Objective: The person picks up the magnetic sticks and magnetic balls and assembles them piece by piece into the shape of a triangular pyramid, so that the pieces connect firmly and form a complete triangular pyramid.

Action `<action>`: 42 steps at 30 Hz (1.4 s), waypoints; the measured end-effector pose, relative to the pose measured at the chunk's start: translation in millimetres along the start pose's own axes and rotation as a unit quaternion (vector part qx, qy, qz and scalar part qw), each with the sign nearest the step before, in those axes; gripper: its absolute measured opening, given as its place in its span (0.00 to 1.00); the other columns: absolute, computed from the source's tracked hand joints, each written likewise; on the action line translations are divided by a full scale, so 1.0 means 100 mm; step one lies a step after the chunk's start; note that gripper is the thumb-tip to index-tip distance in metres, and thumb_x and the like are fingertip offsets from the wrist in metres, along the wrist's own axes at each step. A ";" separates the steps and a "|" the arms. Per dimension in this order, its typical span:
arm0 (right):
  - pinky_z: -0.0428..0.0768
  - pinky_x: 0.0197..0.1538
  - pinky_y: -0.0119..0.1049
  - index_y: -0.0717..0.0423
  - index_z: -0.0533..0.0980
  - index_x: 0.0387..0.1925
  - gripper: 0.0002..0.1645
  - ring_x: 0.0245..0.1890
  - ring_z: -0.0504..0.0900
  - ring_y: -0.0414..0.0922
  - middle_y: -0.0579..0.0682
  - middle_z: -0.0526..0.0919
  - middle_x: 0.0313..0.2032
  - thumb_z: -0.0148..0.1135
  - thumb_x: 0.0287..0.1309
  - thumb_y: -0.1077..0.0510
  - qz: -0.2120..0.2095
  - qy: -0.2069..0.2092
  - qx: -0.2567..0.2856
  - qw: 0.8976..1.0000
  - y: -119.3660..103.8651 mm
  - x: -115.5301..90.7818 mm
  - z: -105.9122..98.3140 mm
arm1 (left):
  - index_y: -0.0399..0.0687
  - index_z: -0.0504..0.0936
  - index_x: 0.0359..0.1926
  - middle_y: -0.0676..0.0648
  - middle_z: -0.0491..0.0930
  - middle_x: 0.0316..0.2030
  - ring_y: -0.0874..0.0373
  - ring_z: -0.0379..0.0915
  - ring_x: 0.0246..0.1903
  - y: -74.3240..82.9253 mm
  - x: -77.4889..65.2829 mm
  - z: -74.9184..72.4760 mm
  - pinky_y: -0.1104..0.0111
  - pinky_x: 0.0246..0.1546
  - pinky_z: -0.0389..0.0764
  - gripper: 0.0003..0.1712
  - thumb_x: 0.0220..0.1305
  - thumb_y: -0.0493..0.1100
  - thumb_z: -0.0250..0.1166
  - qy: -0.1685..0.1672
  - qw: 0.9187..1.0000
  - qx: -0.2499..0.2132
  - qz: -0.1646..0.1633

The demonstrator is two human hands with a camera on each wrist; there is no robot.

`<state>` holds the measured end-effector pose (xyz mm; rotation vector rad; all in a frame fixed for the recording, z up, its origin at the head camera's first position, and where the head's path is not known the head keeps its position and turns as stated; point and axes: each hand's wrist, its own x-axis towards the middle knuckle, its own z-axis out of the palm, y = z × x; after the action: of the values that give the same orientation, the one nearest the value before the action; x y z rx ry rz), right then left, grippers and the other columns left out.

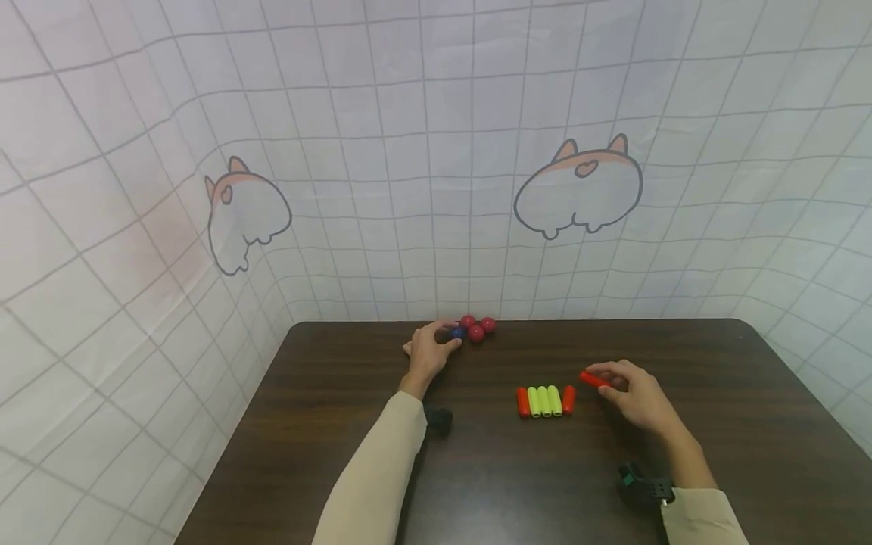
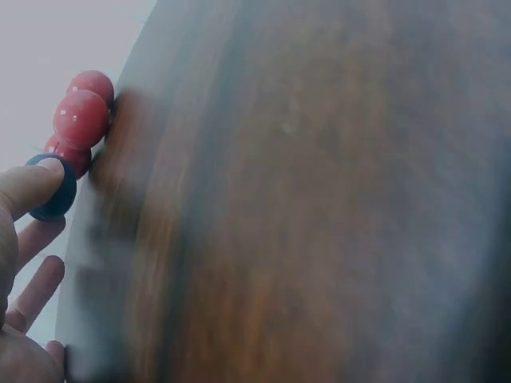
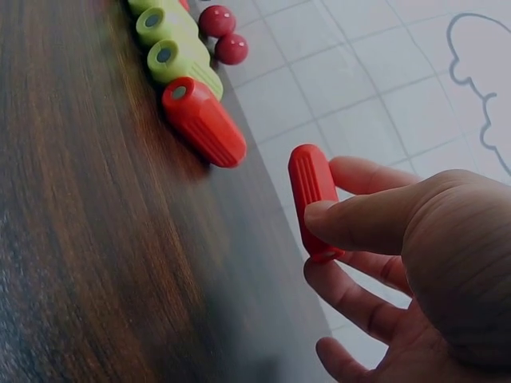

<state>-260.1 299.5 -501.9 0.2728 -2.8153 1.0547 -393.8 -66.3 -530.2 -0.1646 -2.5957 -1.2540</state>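
My left hand point(image 1: 428, 351) pinches a dark blue ball point(image 2: 53, 188) between thumb and fingers near the table's back edge. Right against it sit three red balls point(image 1: 476, 333), bunched together. Off to the right, my right hand point(image 1: 634, 392) holds a red ribbed stick point(image 3: 313, 199) by thumb and fingertips, raised over the table. To the left of that hand lies a side-by-side row: a red stick point(image 1: 523, 402) at the left end, three yellow-green sticks point(image 1: 545, 401) in the middle, and another red stick point(image 3: 204, 124) at the right end, with a small round metal spot on its end.
The dark wood table point(image 1: 327, 469) ends at a white gridded curtain point(image 1: 381, 189) along the back and sides. A black band with a small device point(image 1: 646, 484) is on the right wrist, and a dark device point(image 1: 439, 418) shows by the left wrist.
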 end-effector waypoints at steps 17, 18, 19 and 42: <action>0.78 0.41 0.43 0.54 0.83 0.54 0.20 0.43 0.82 0.51 0.54 0.84 0.46 0.68 0.61 0.68 -0.059 0.011 -0.011 0.998 -0.24 0.06 0.01 | 0.61 0.87 0.50 0.51 0.89 0.48 0.49 0.76 0.52 0.10 -0.50 -0.31 0.46 0.54 0.58 0.19 0.57 0.44 0.78 -0.010 0.998 -0.038 0.054; 0.78 0.41 0.42 0.54 0.83 0.54 0.20 0.42 0.82 0.50 0.54 0.83 0.45 0.68 0.61 0.68 -0.067 0.010 -0.010 0.998 -0.26 0.08 0.03 | 0.61 0.88 0.50 0.51 0.89 0.48 0.49 0.76 0.52 0.10 -0.53 -0.34 0.47 0.53 0.58 0.19 0.57 0.44 0.78 -0.008 0.998 -0.042 0.053; 0.78 0.40 0.41 0.54 0.83 0.54 0.20 0.42 0.82 0.50 0.54 0.83 0.45 0.68 0.61 0.68 -0.075 0.009 -0.007 0.997 -0.29 0.09 0.04 | 0.61 0.88 0.50 0.51 0.89 0.48 0.49 0.76 0.52 0.11 -0.56 -0.36 0.47 0.53 0.58 0.19 0.57 0.44 0.78 -0.005 0.998 -0.044 0.053; 0.78 0.43 0.35 0.49 0.84 0.55 0.21 0.42 0.76 0.43 0.47 0.82 0.45 0.67 0.62 0.68 -0.135 -0.040 0.040 0.989 -0.73 0.28 0.43 | 0.63 0.87 0.49 0.54 0.89 0.43 0.54 0.76 0.48 0.28 -0.90 -0.45 0.51 0.53 0.55 0.19 0.57 0.45 0.78 -0.035 0.995 -0.065 0.060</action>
<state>-274.4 213.8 -482.9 0.6971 -2.7051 1.1166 -293.7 -83.3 -506.4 -0.3905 -2.5185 -1.3975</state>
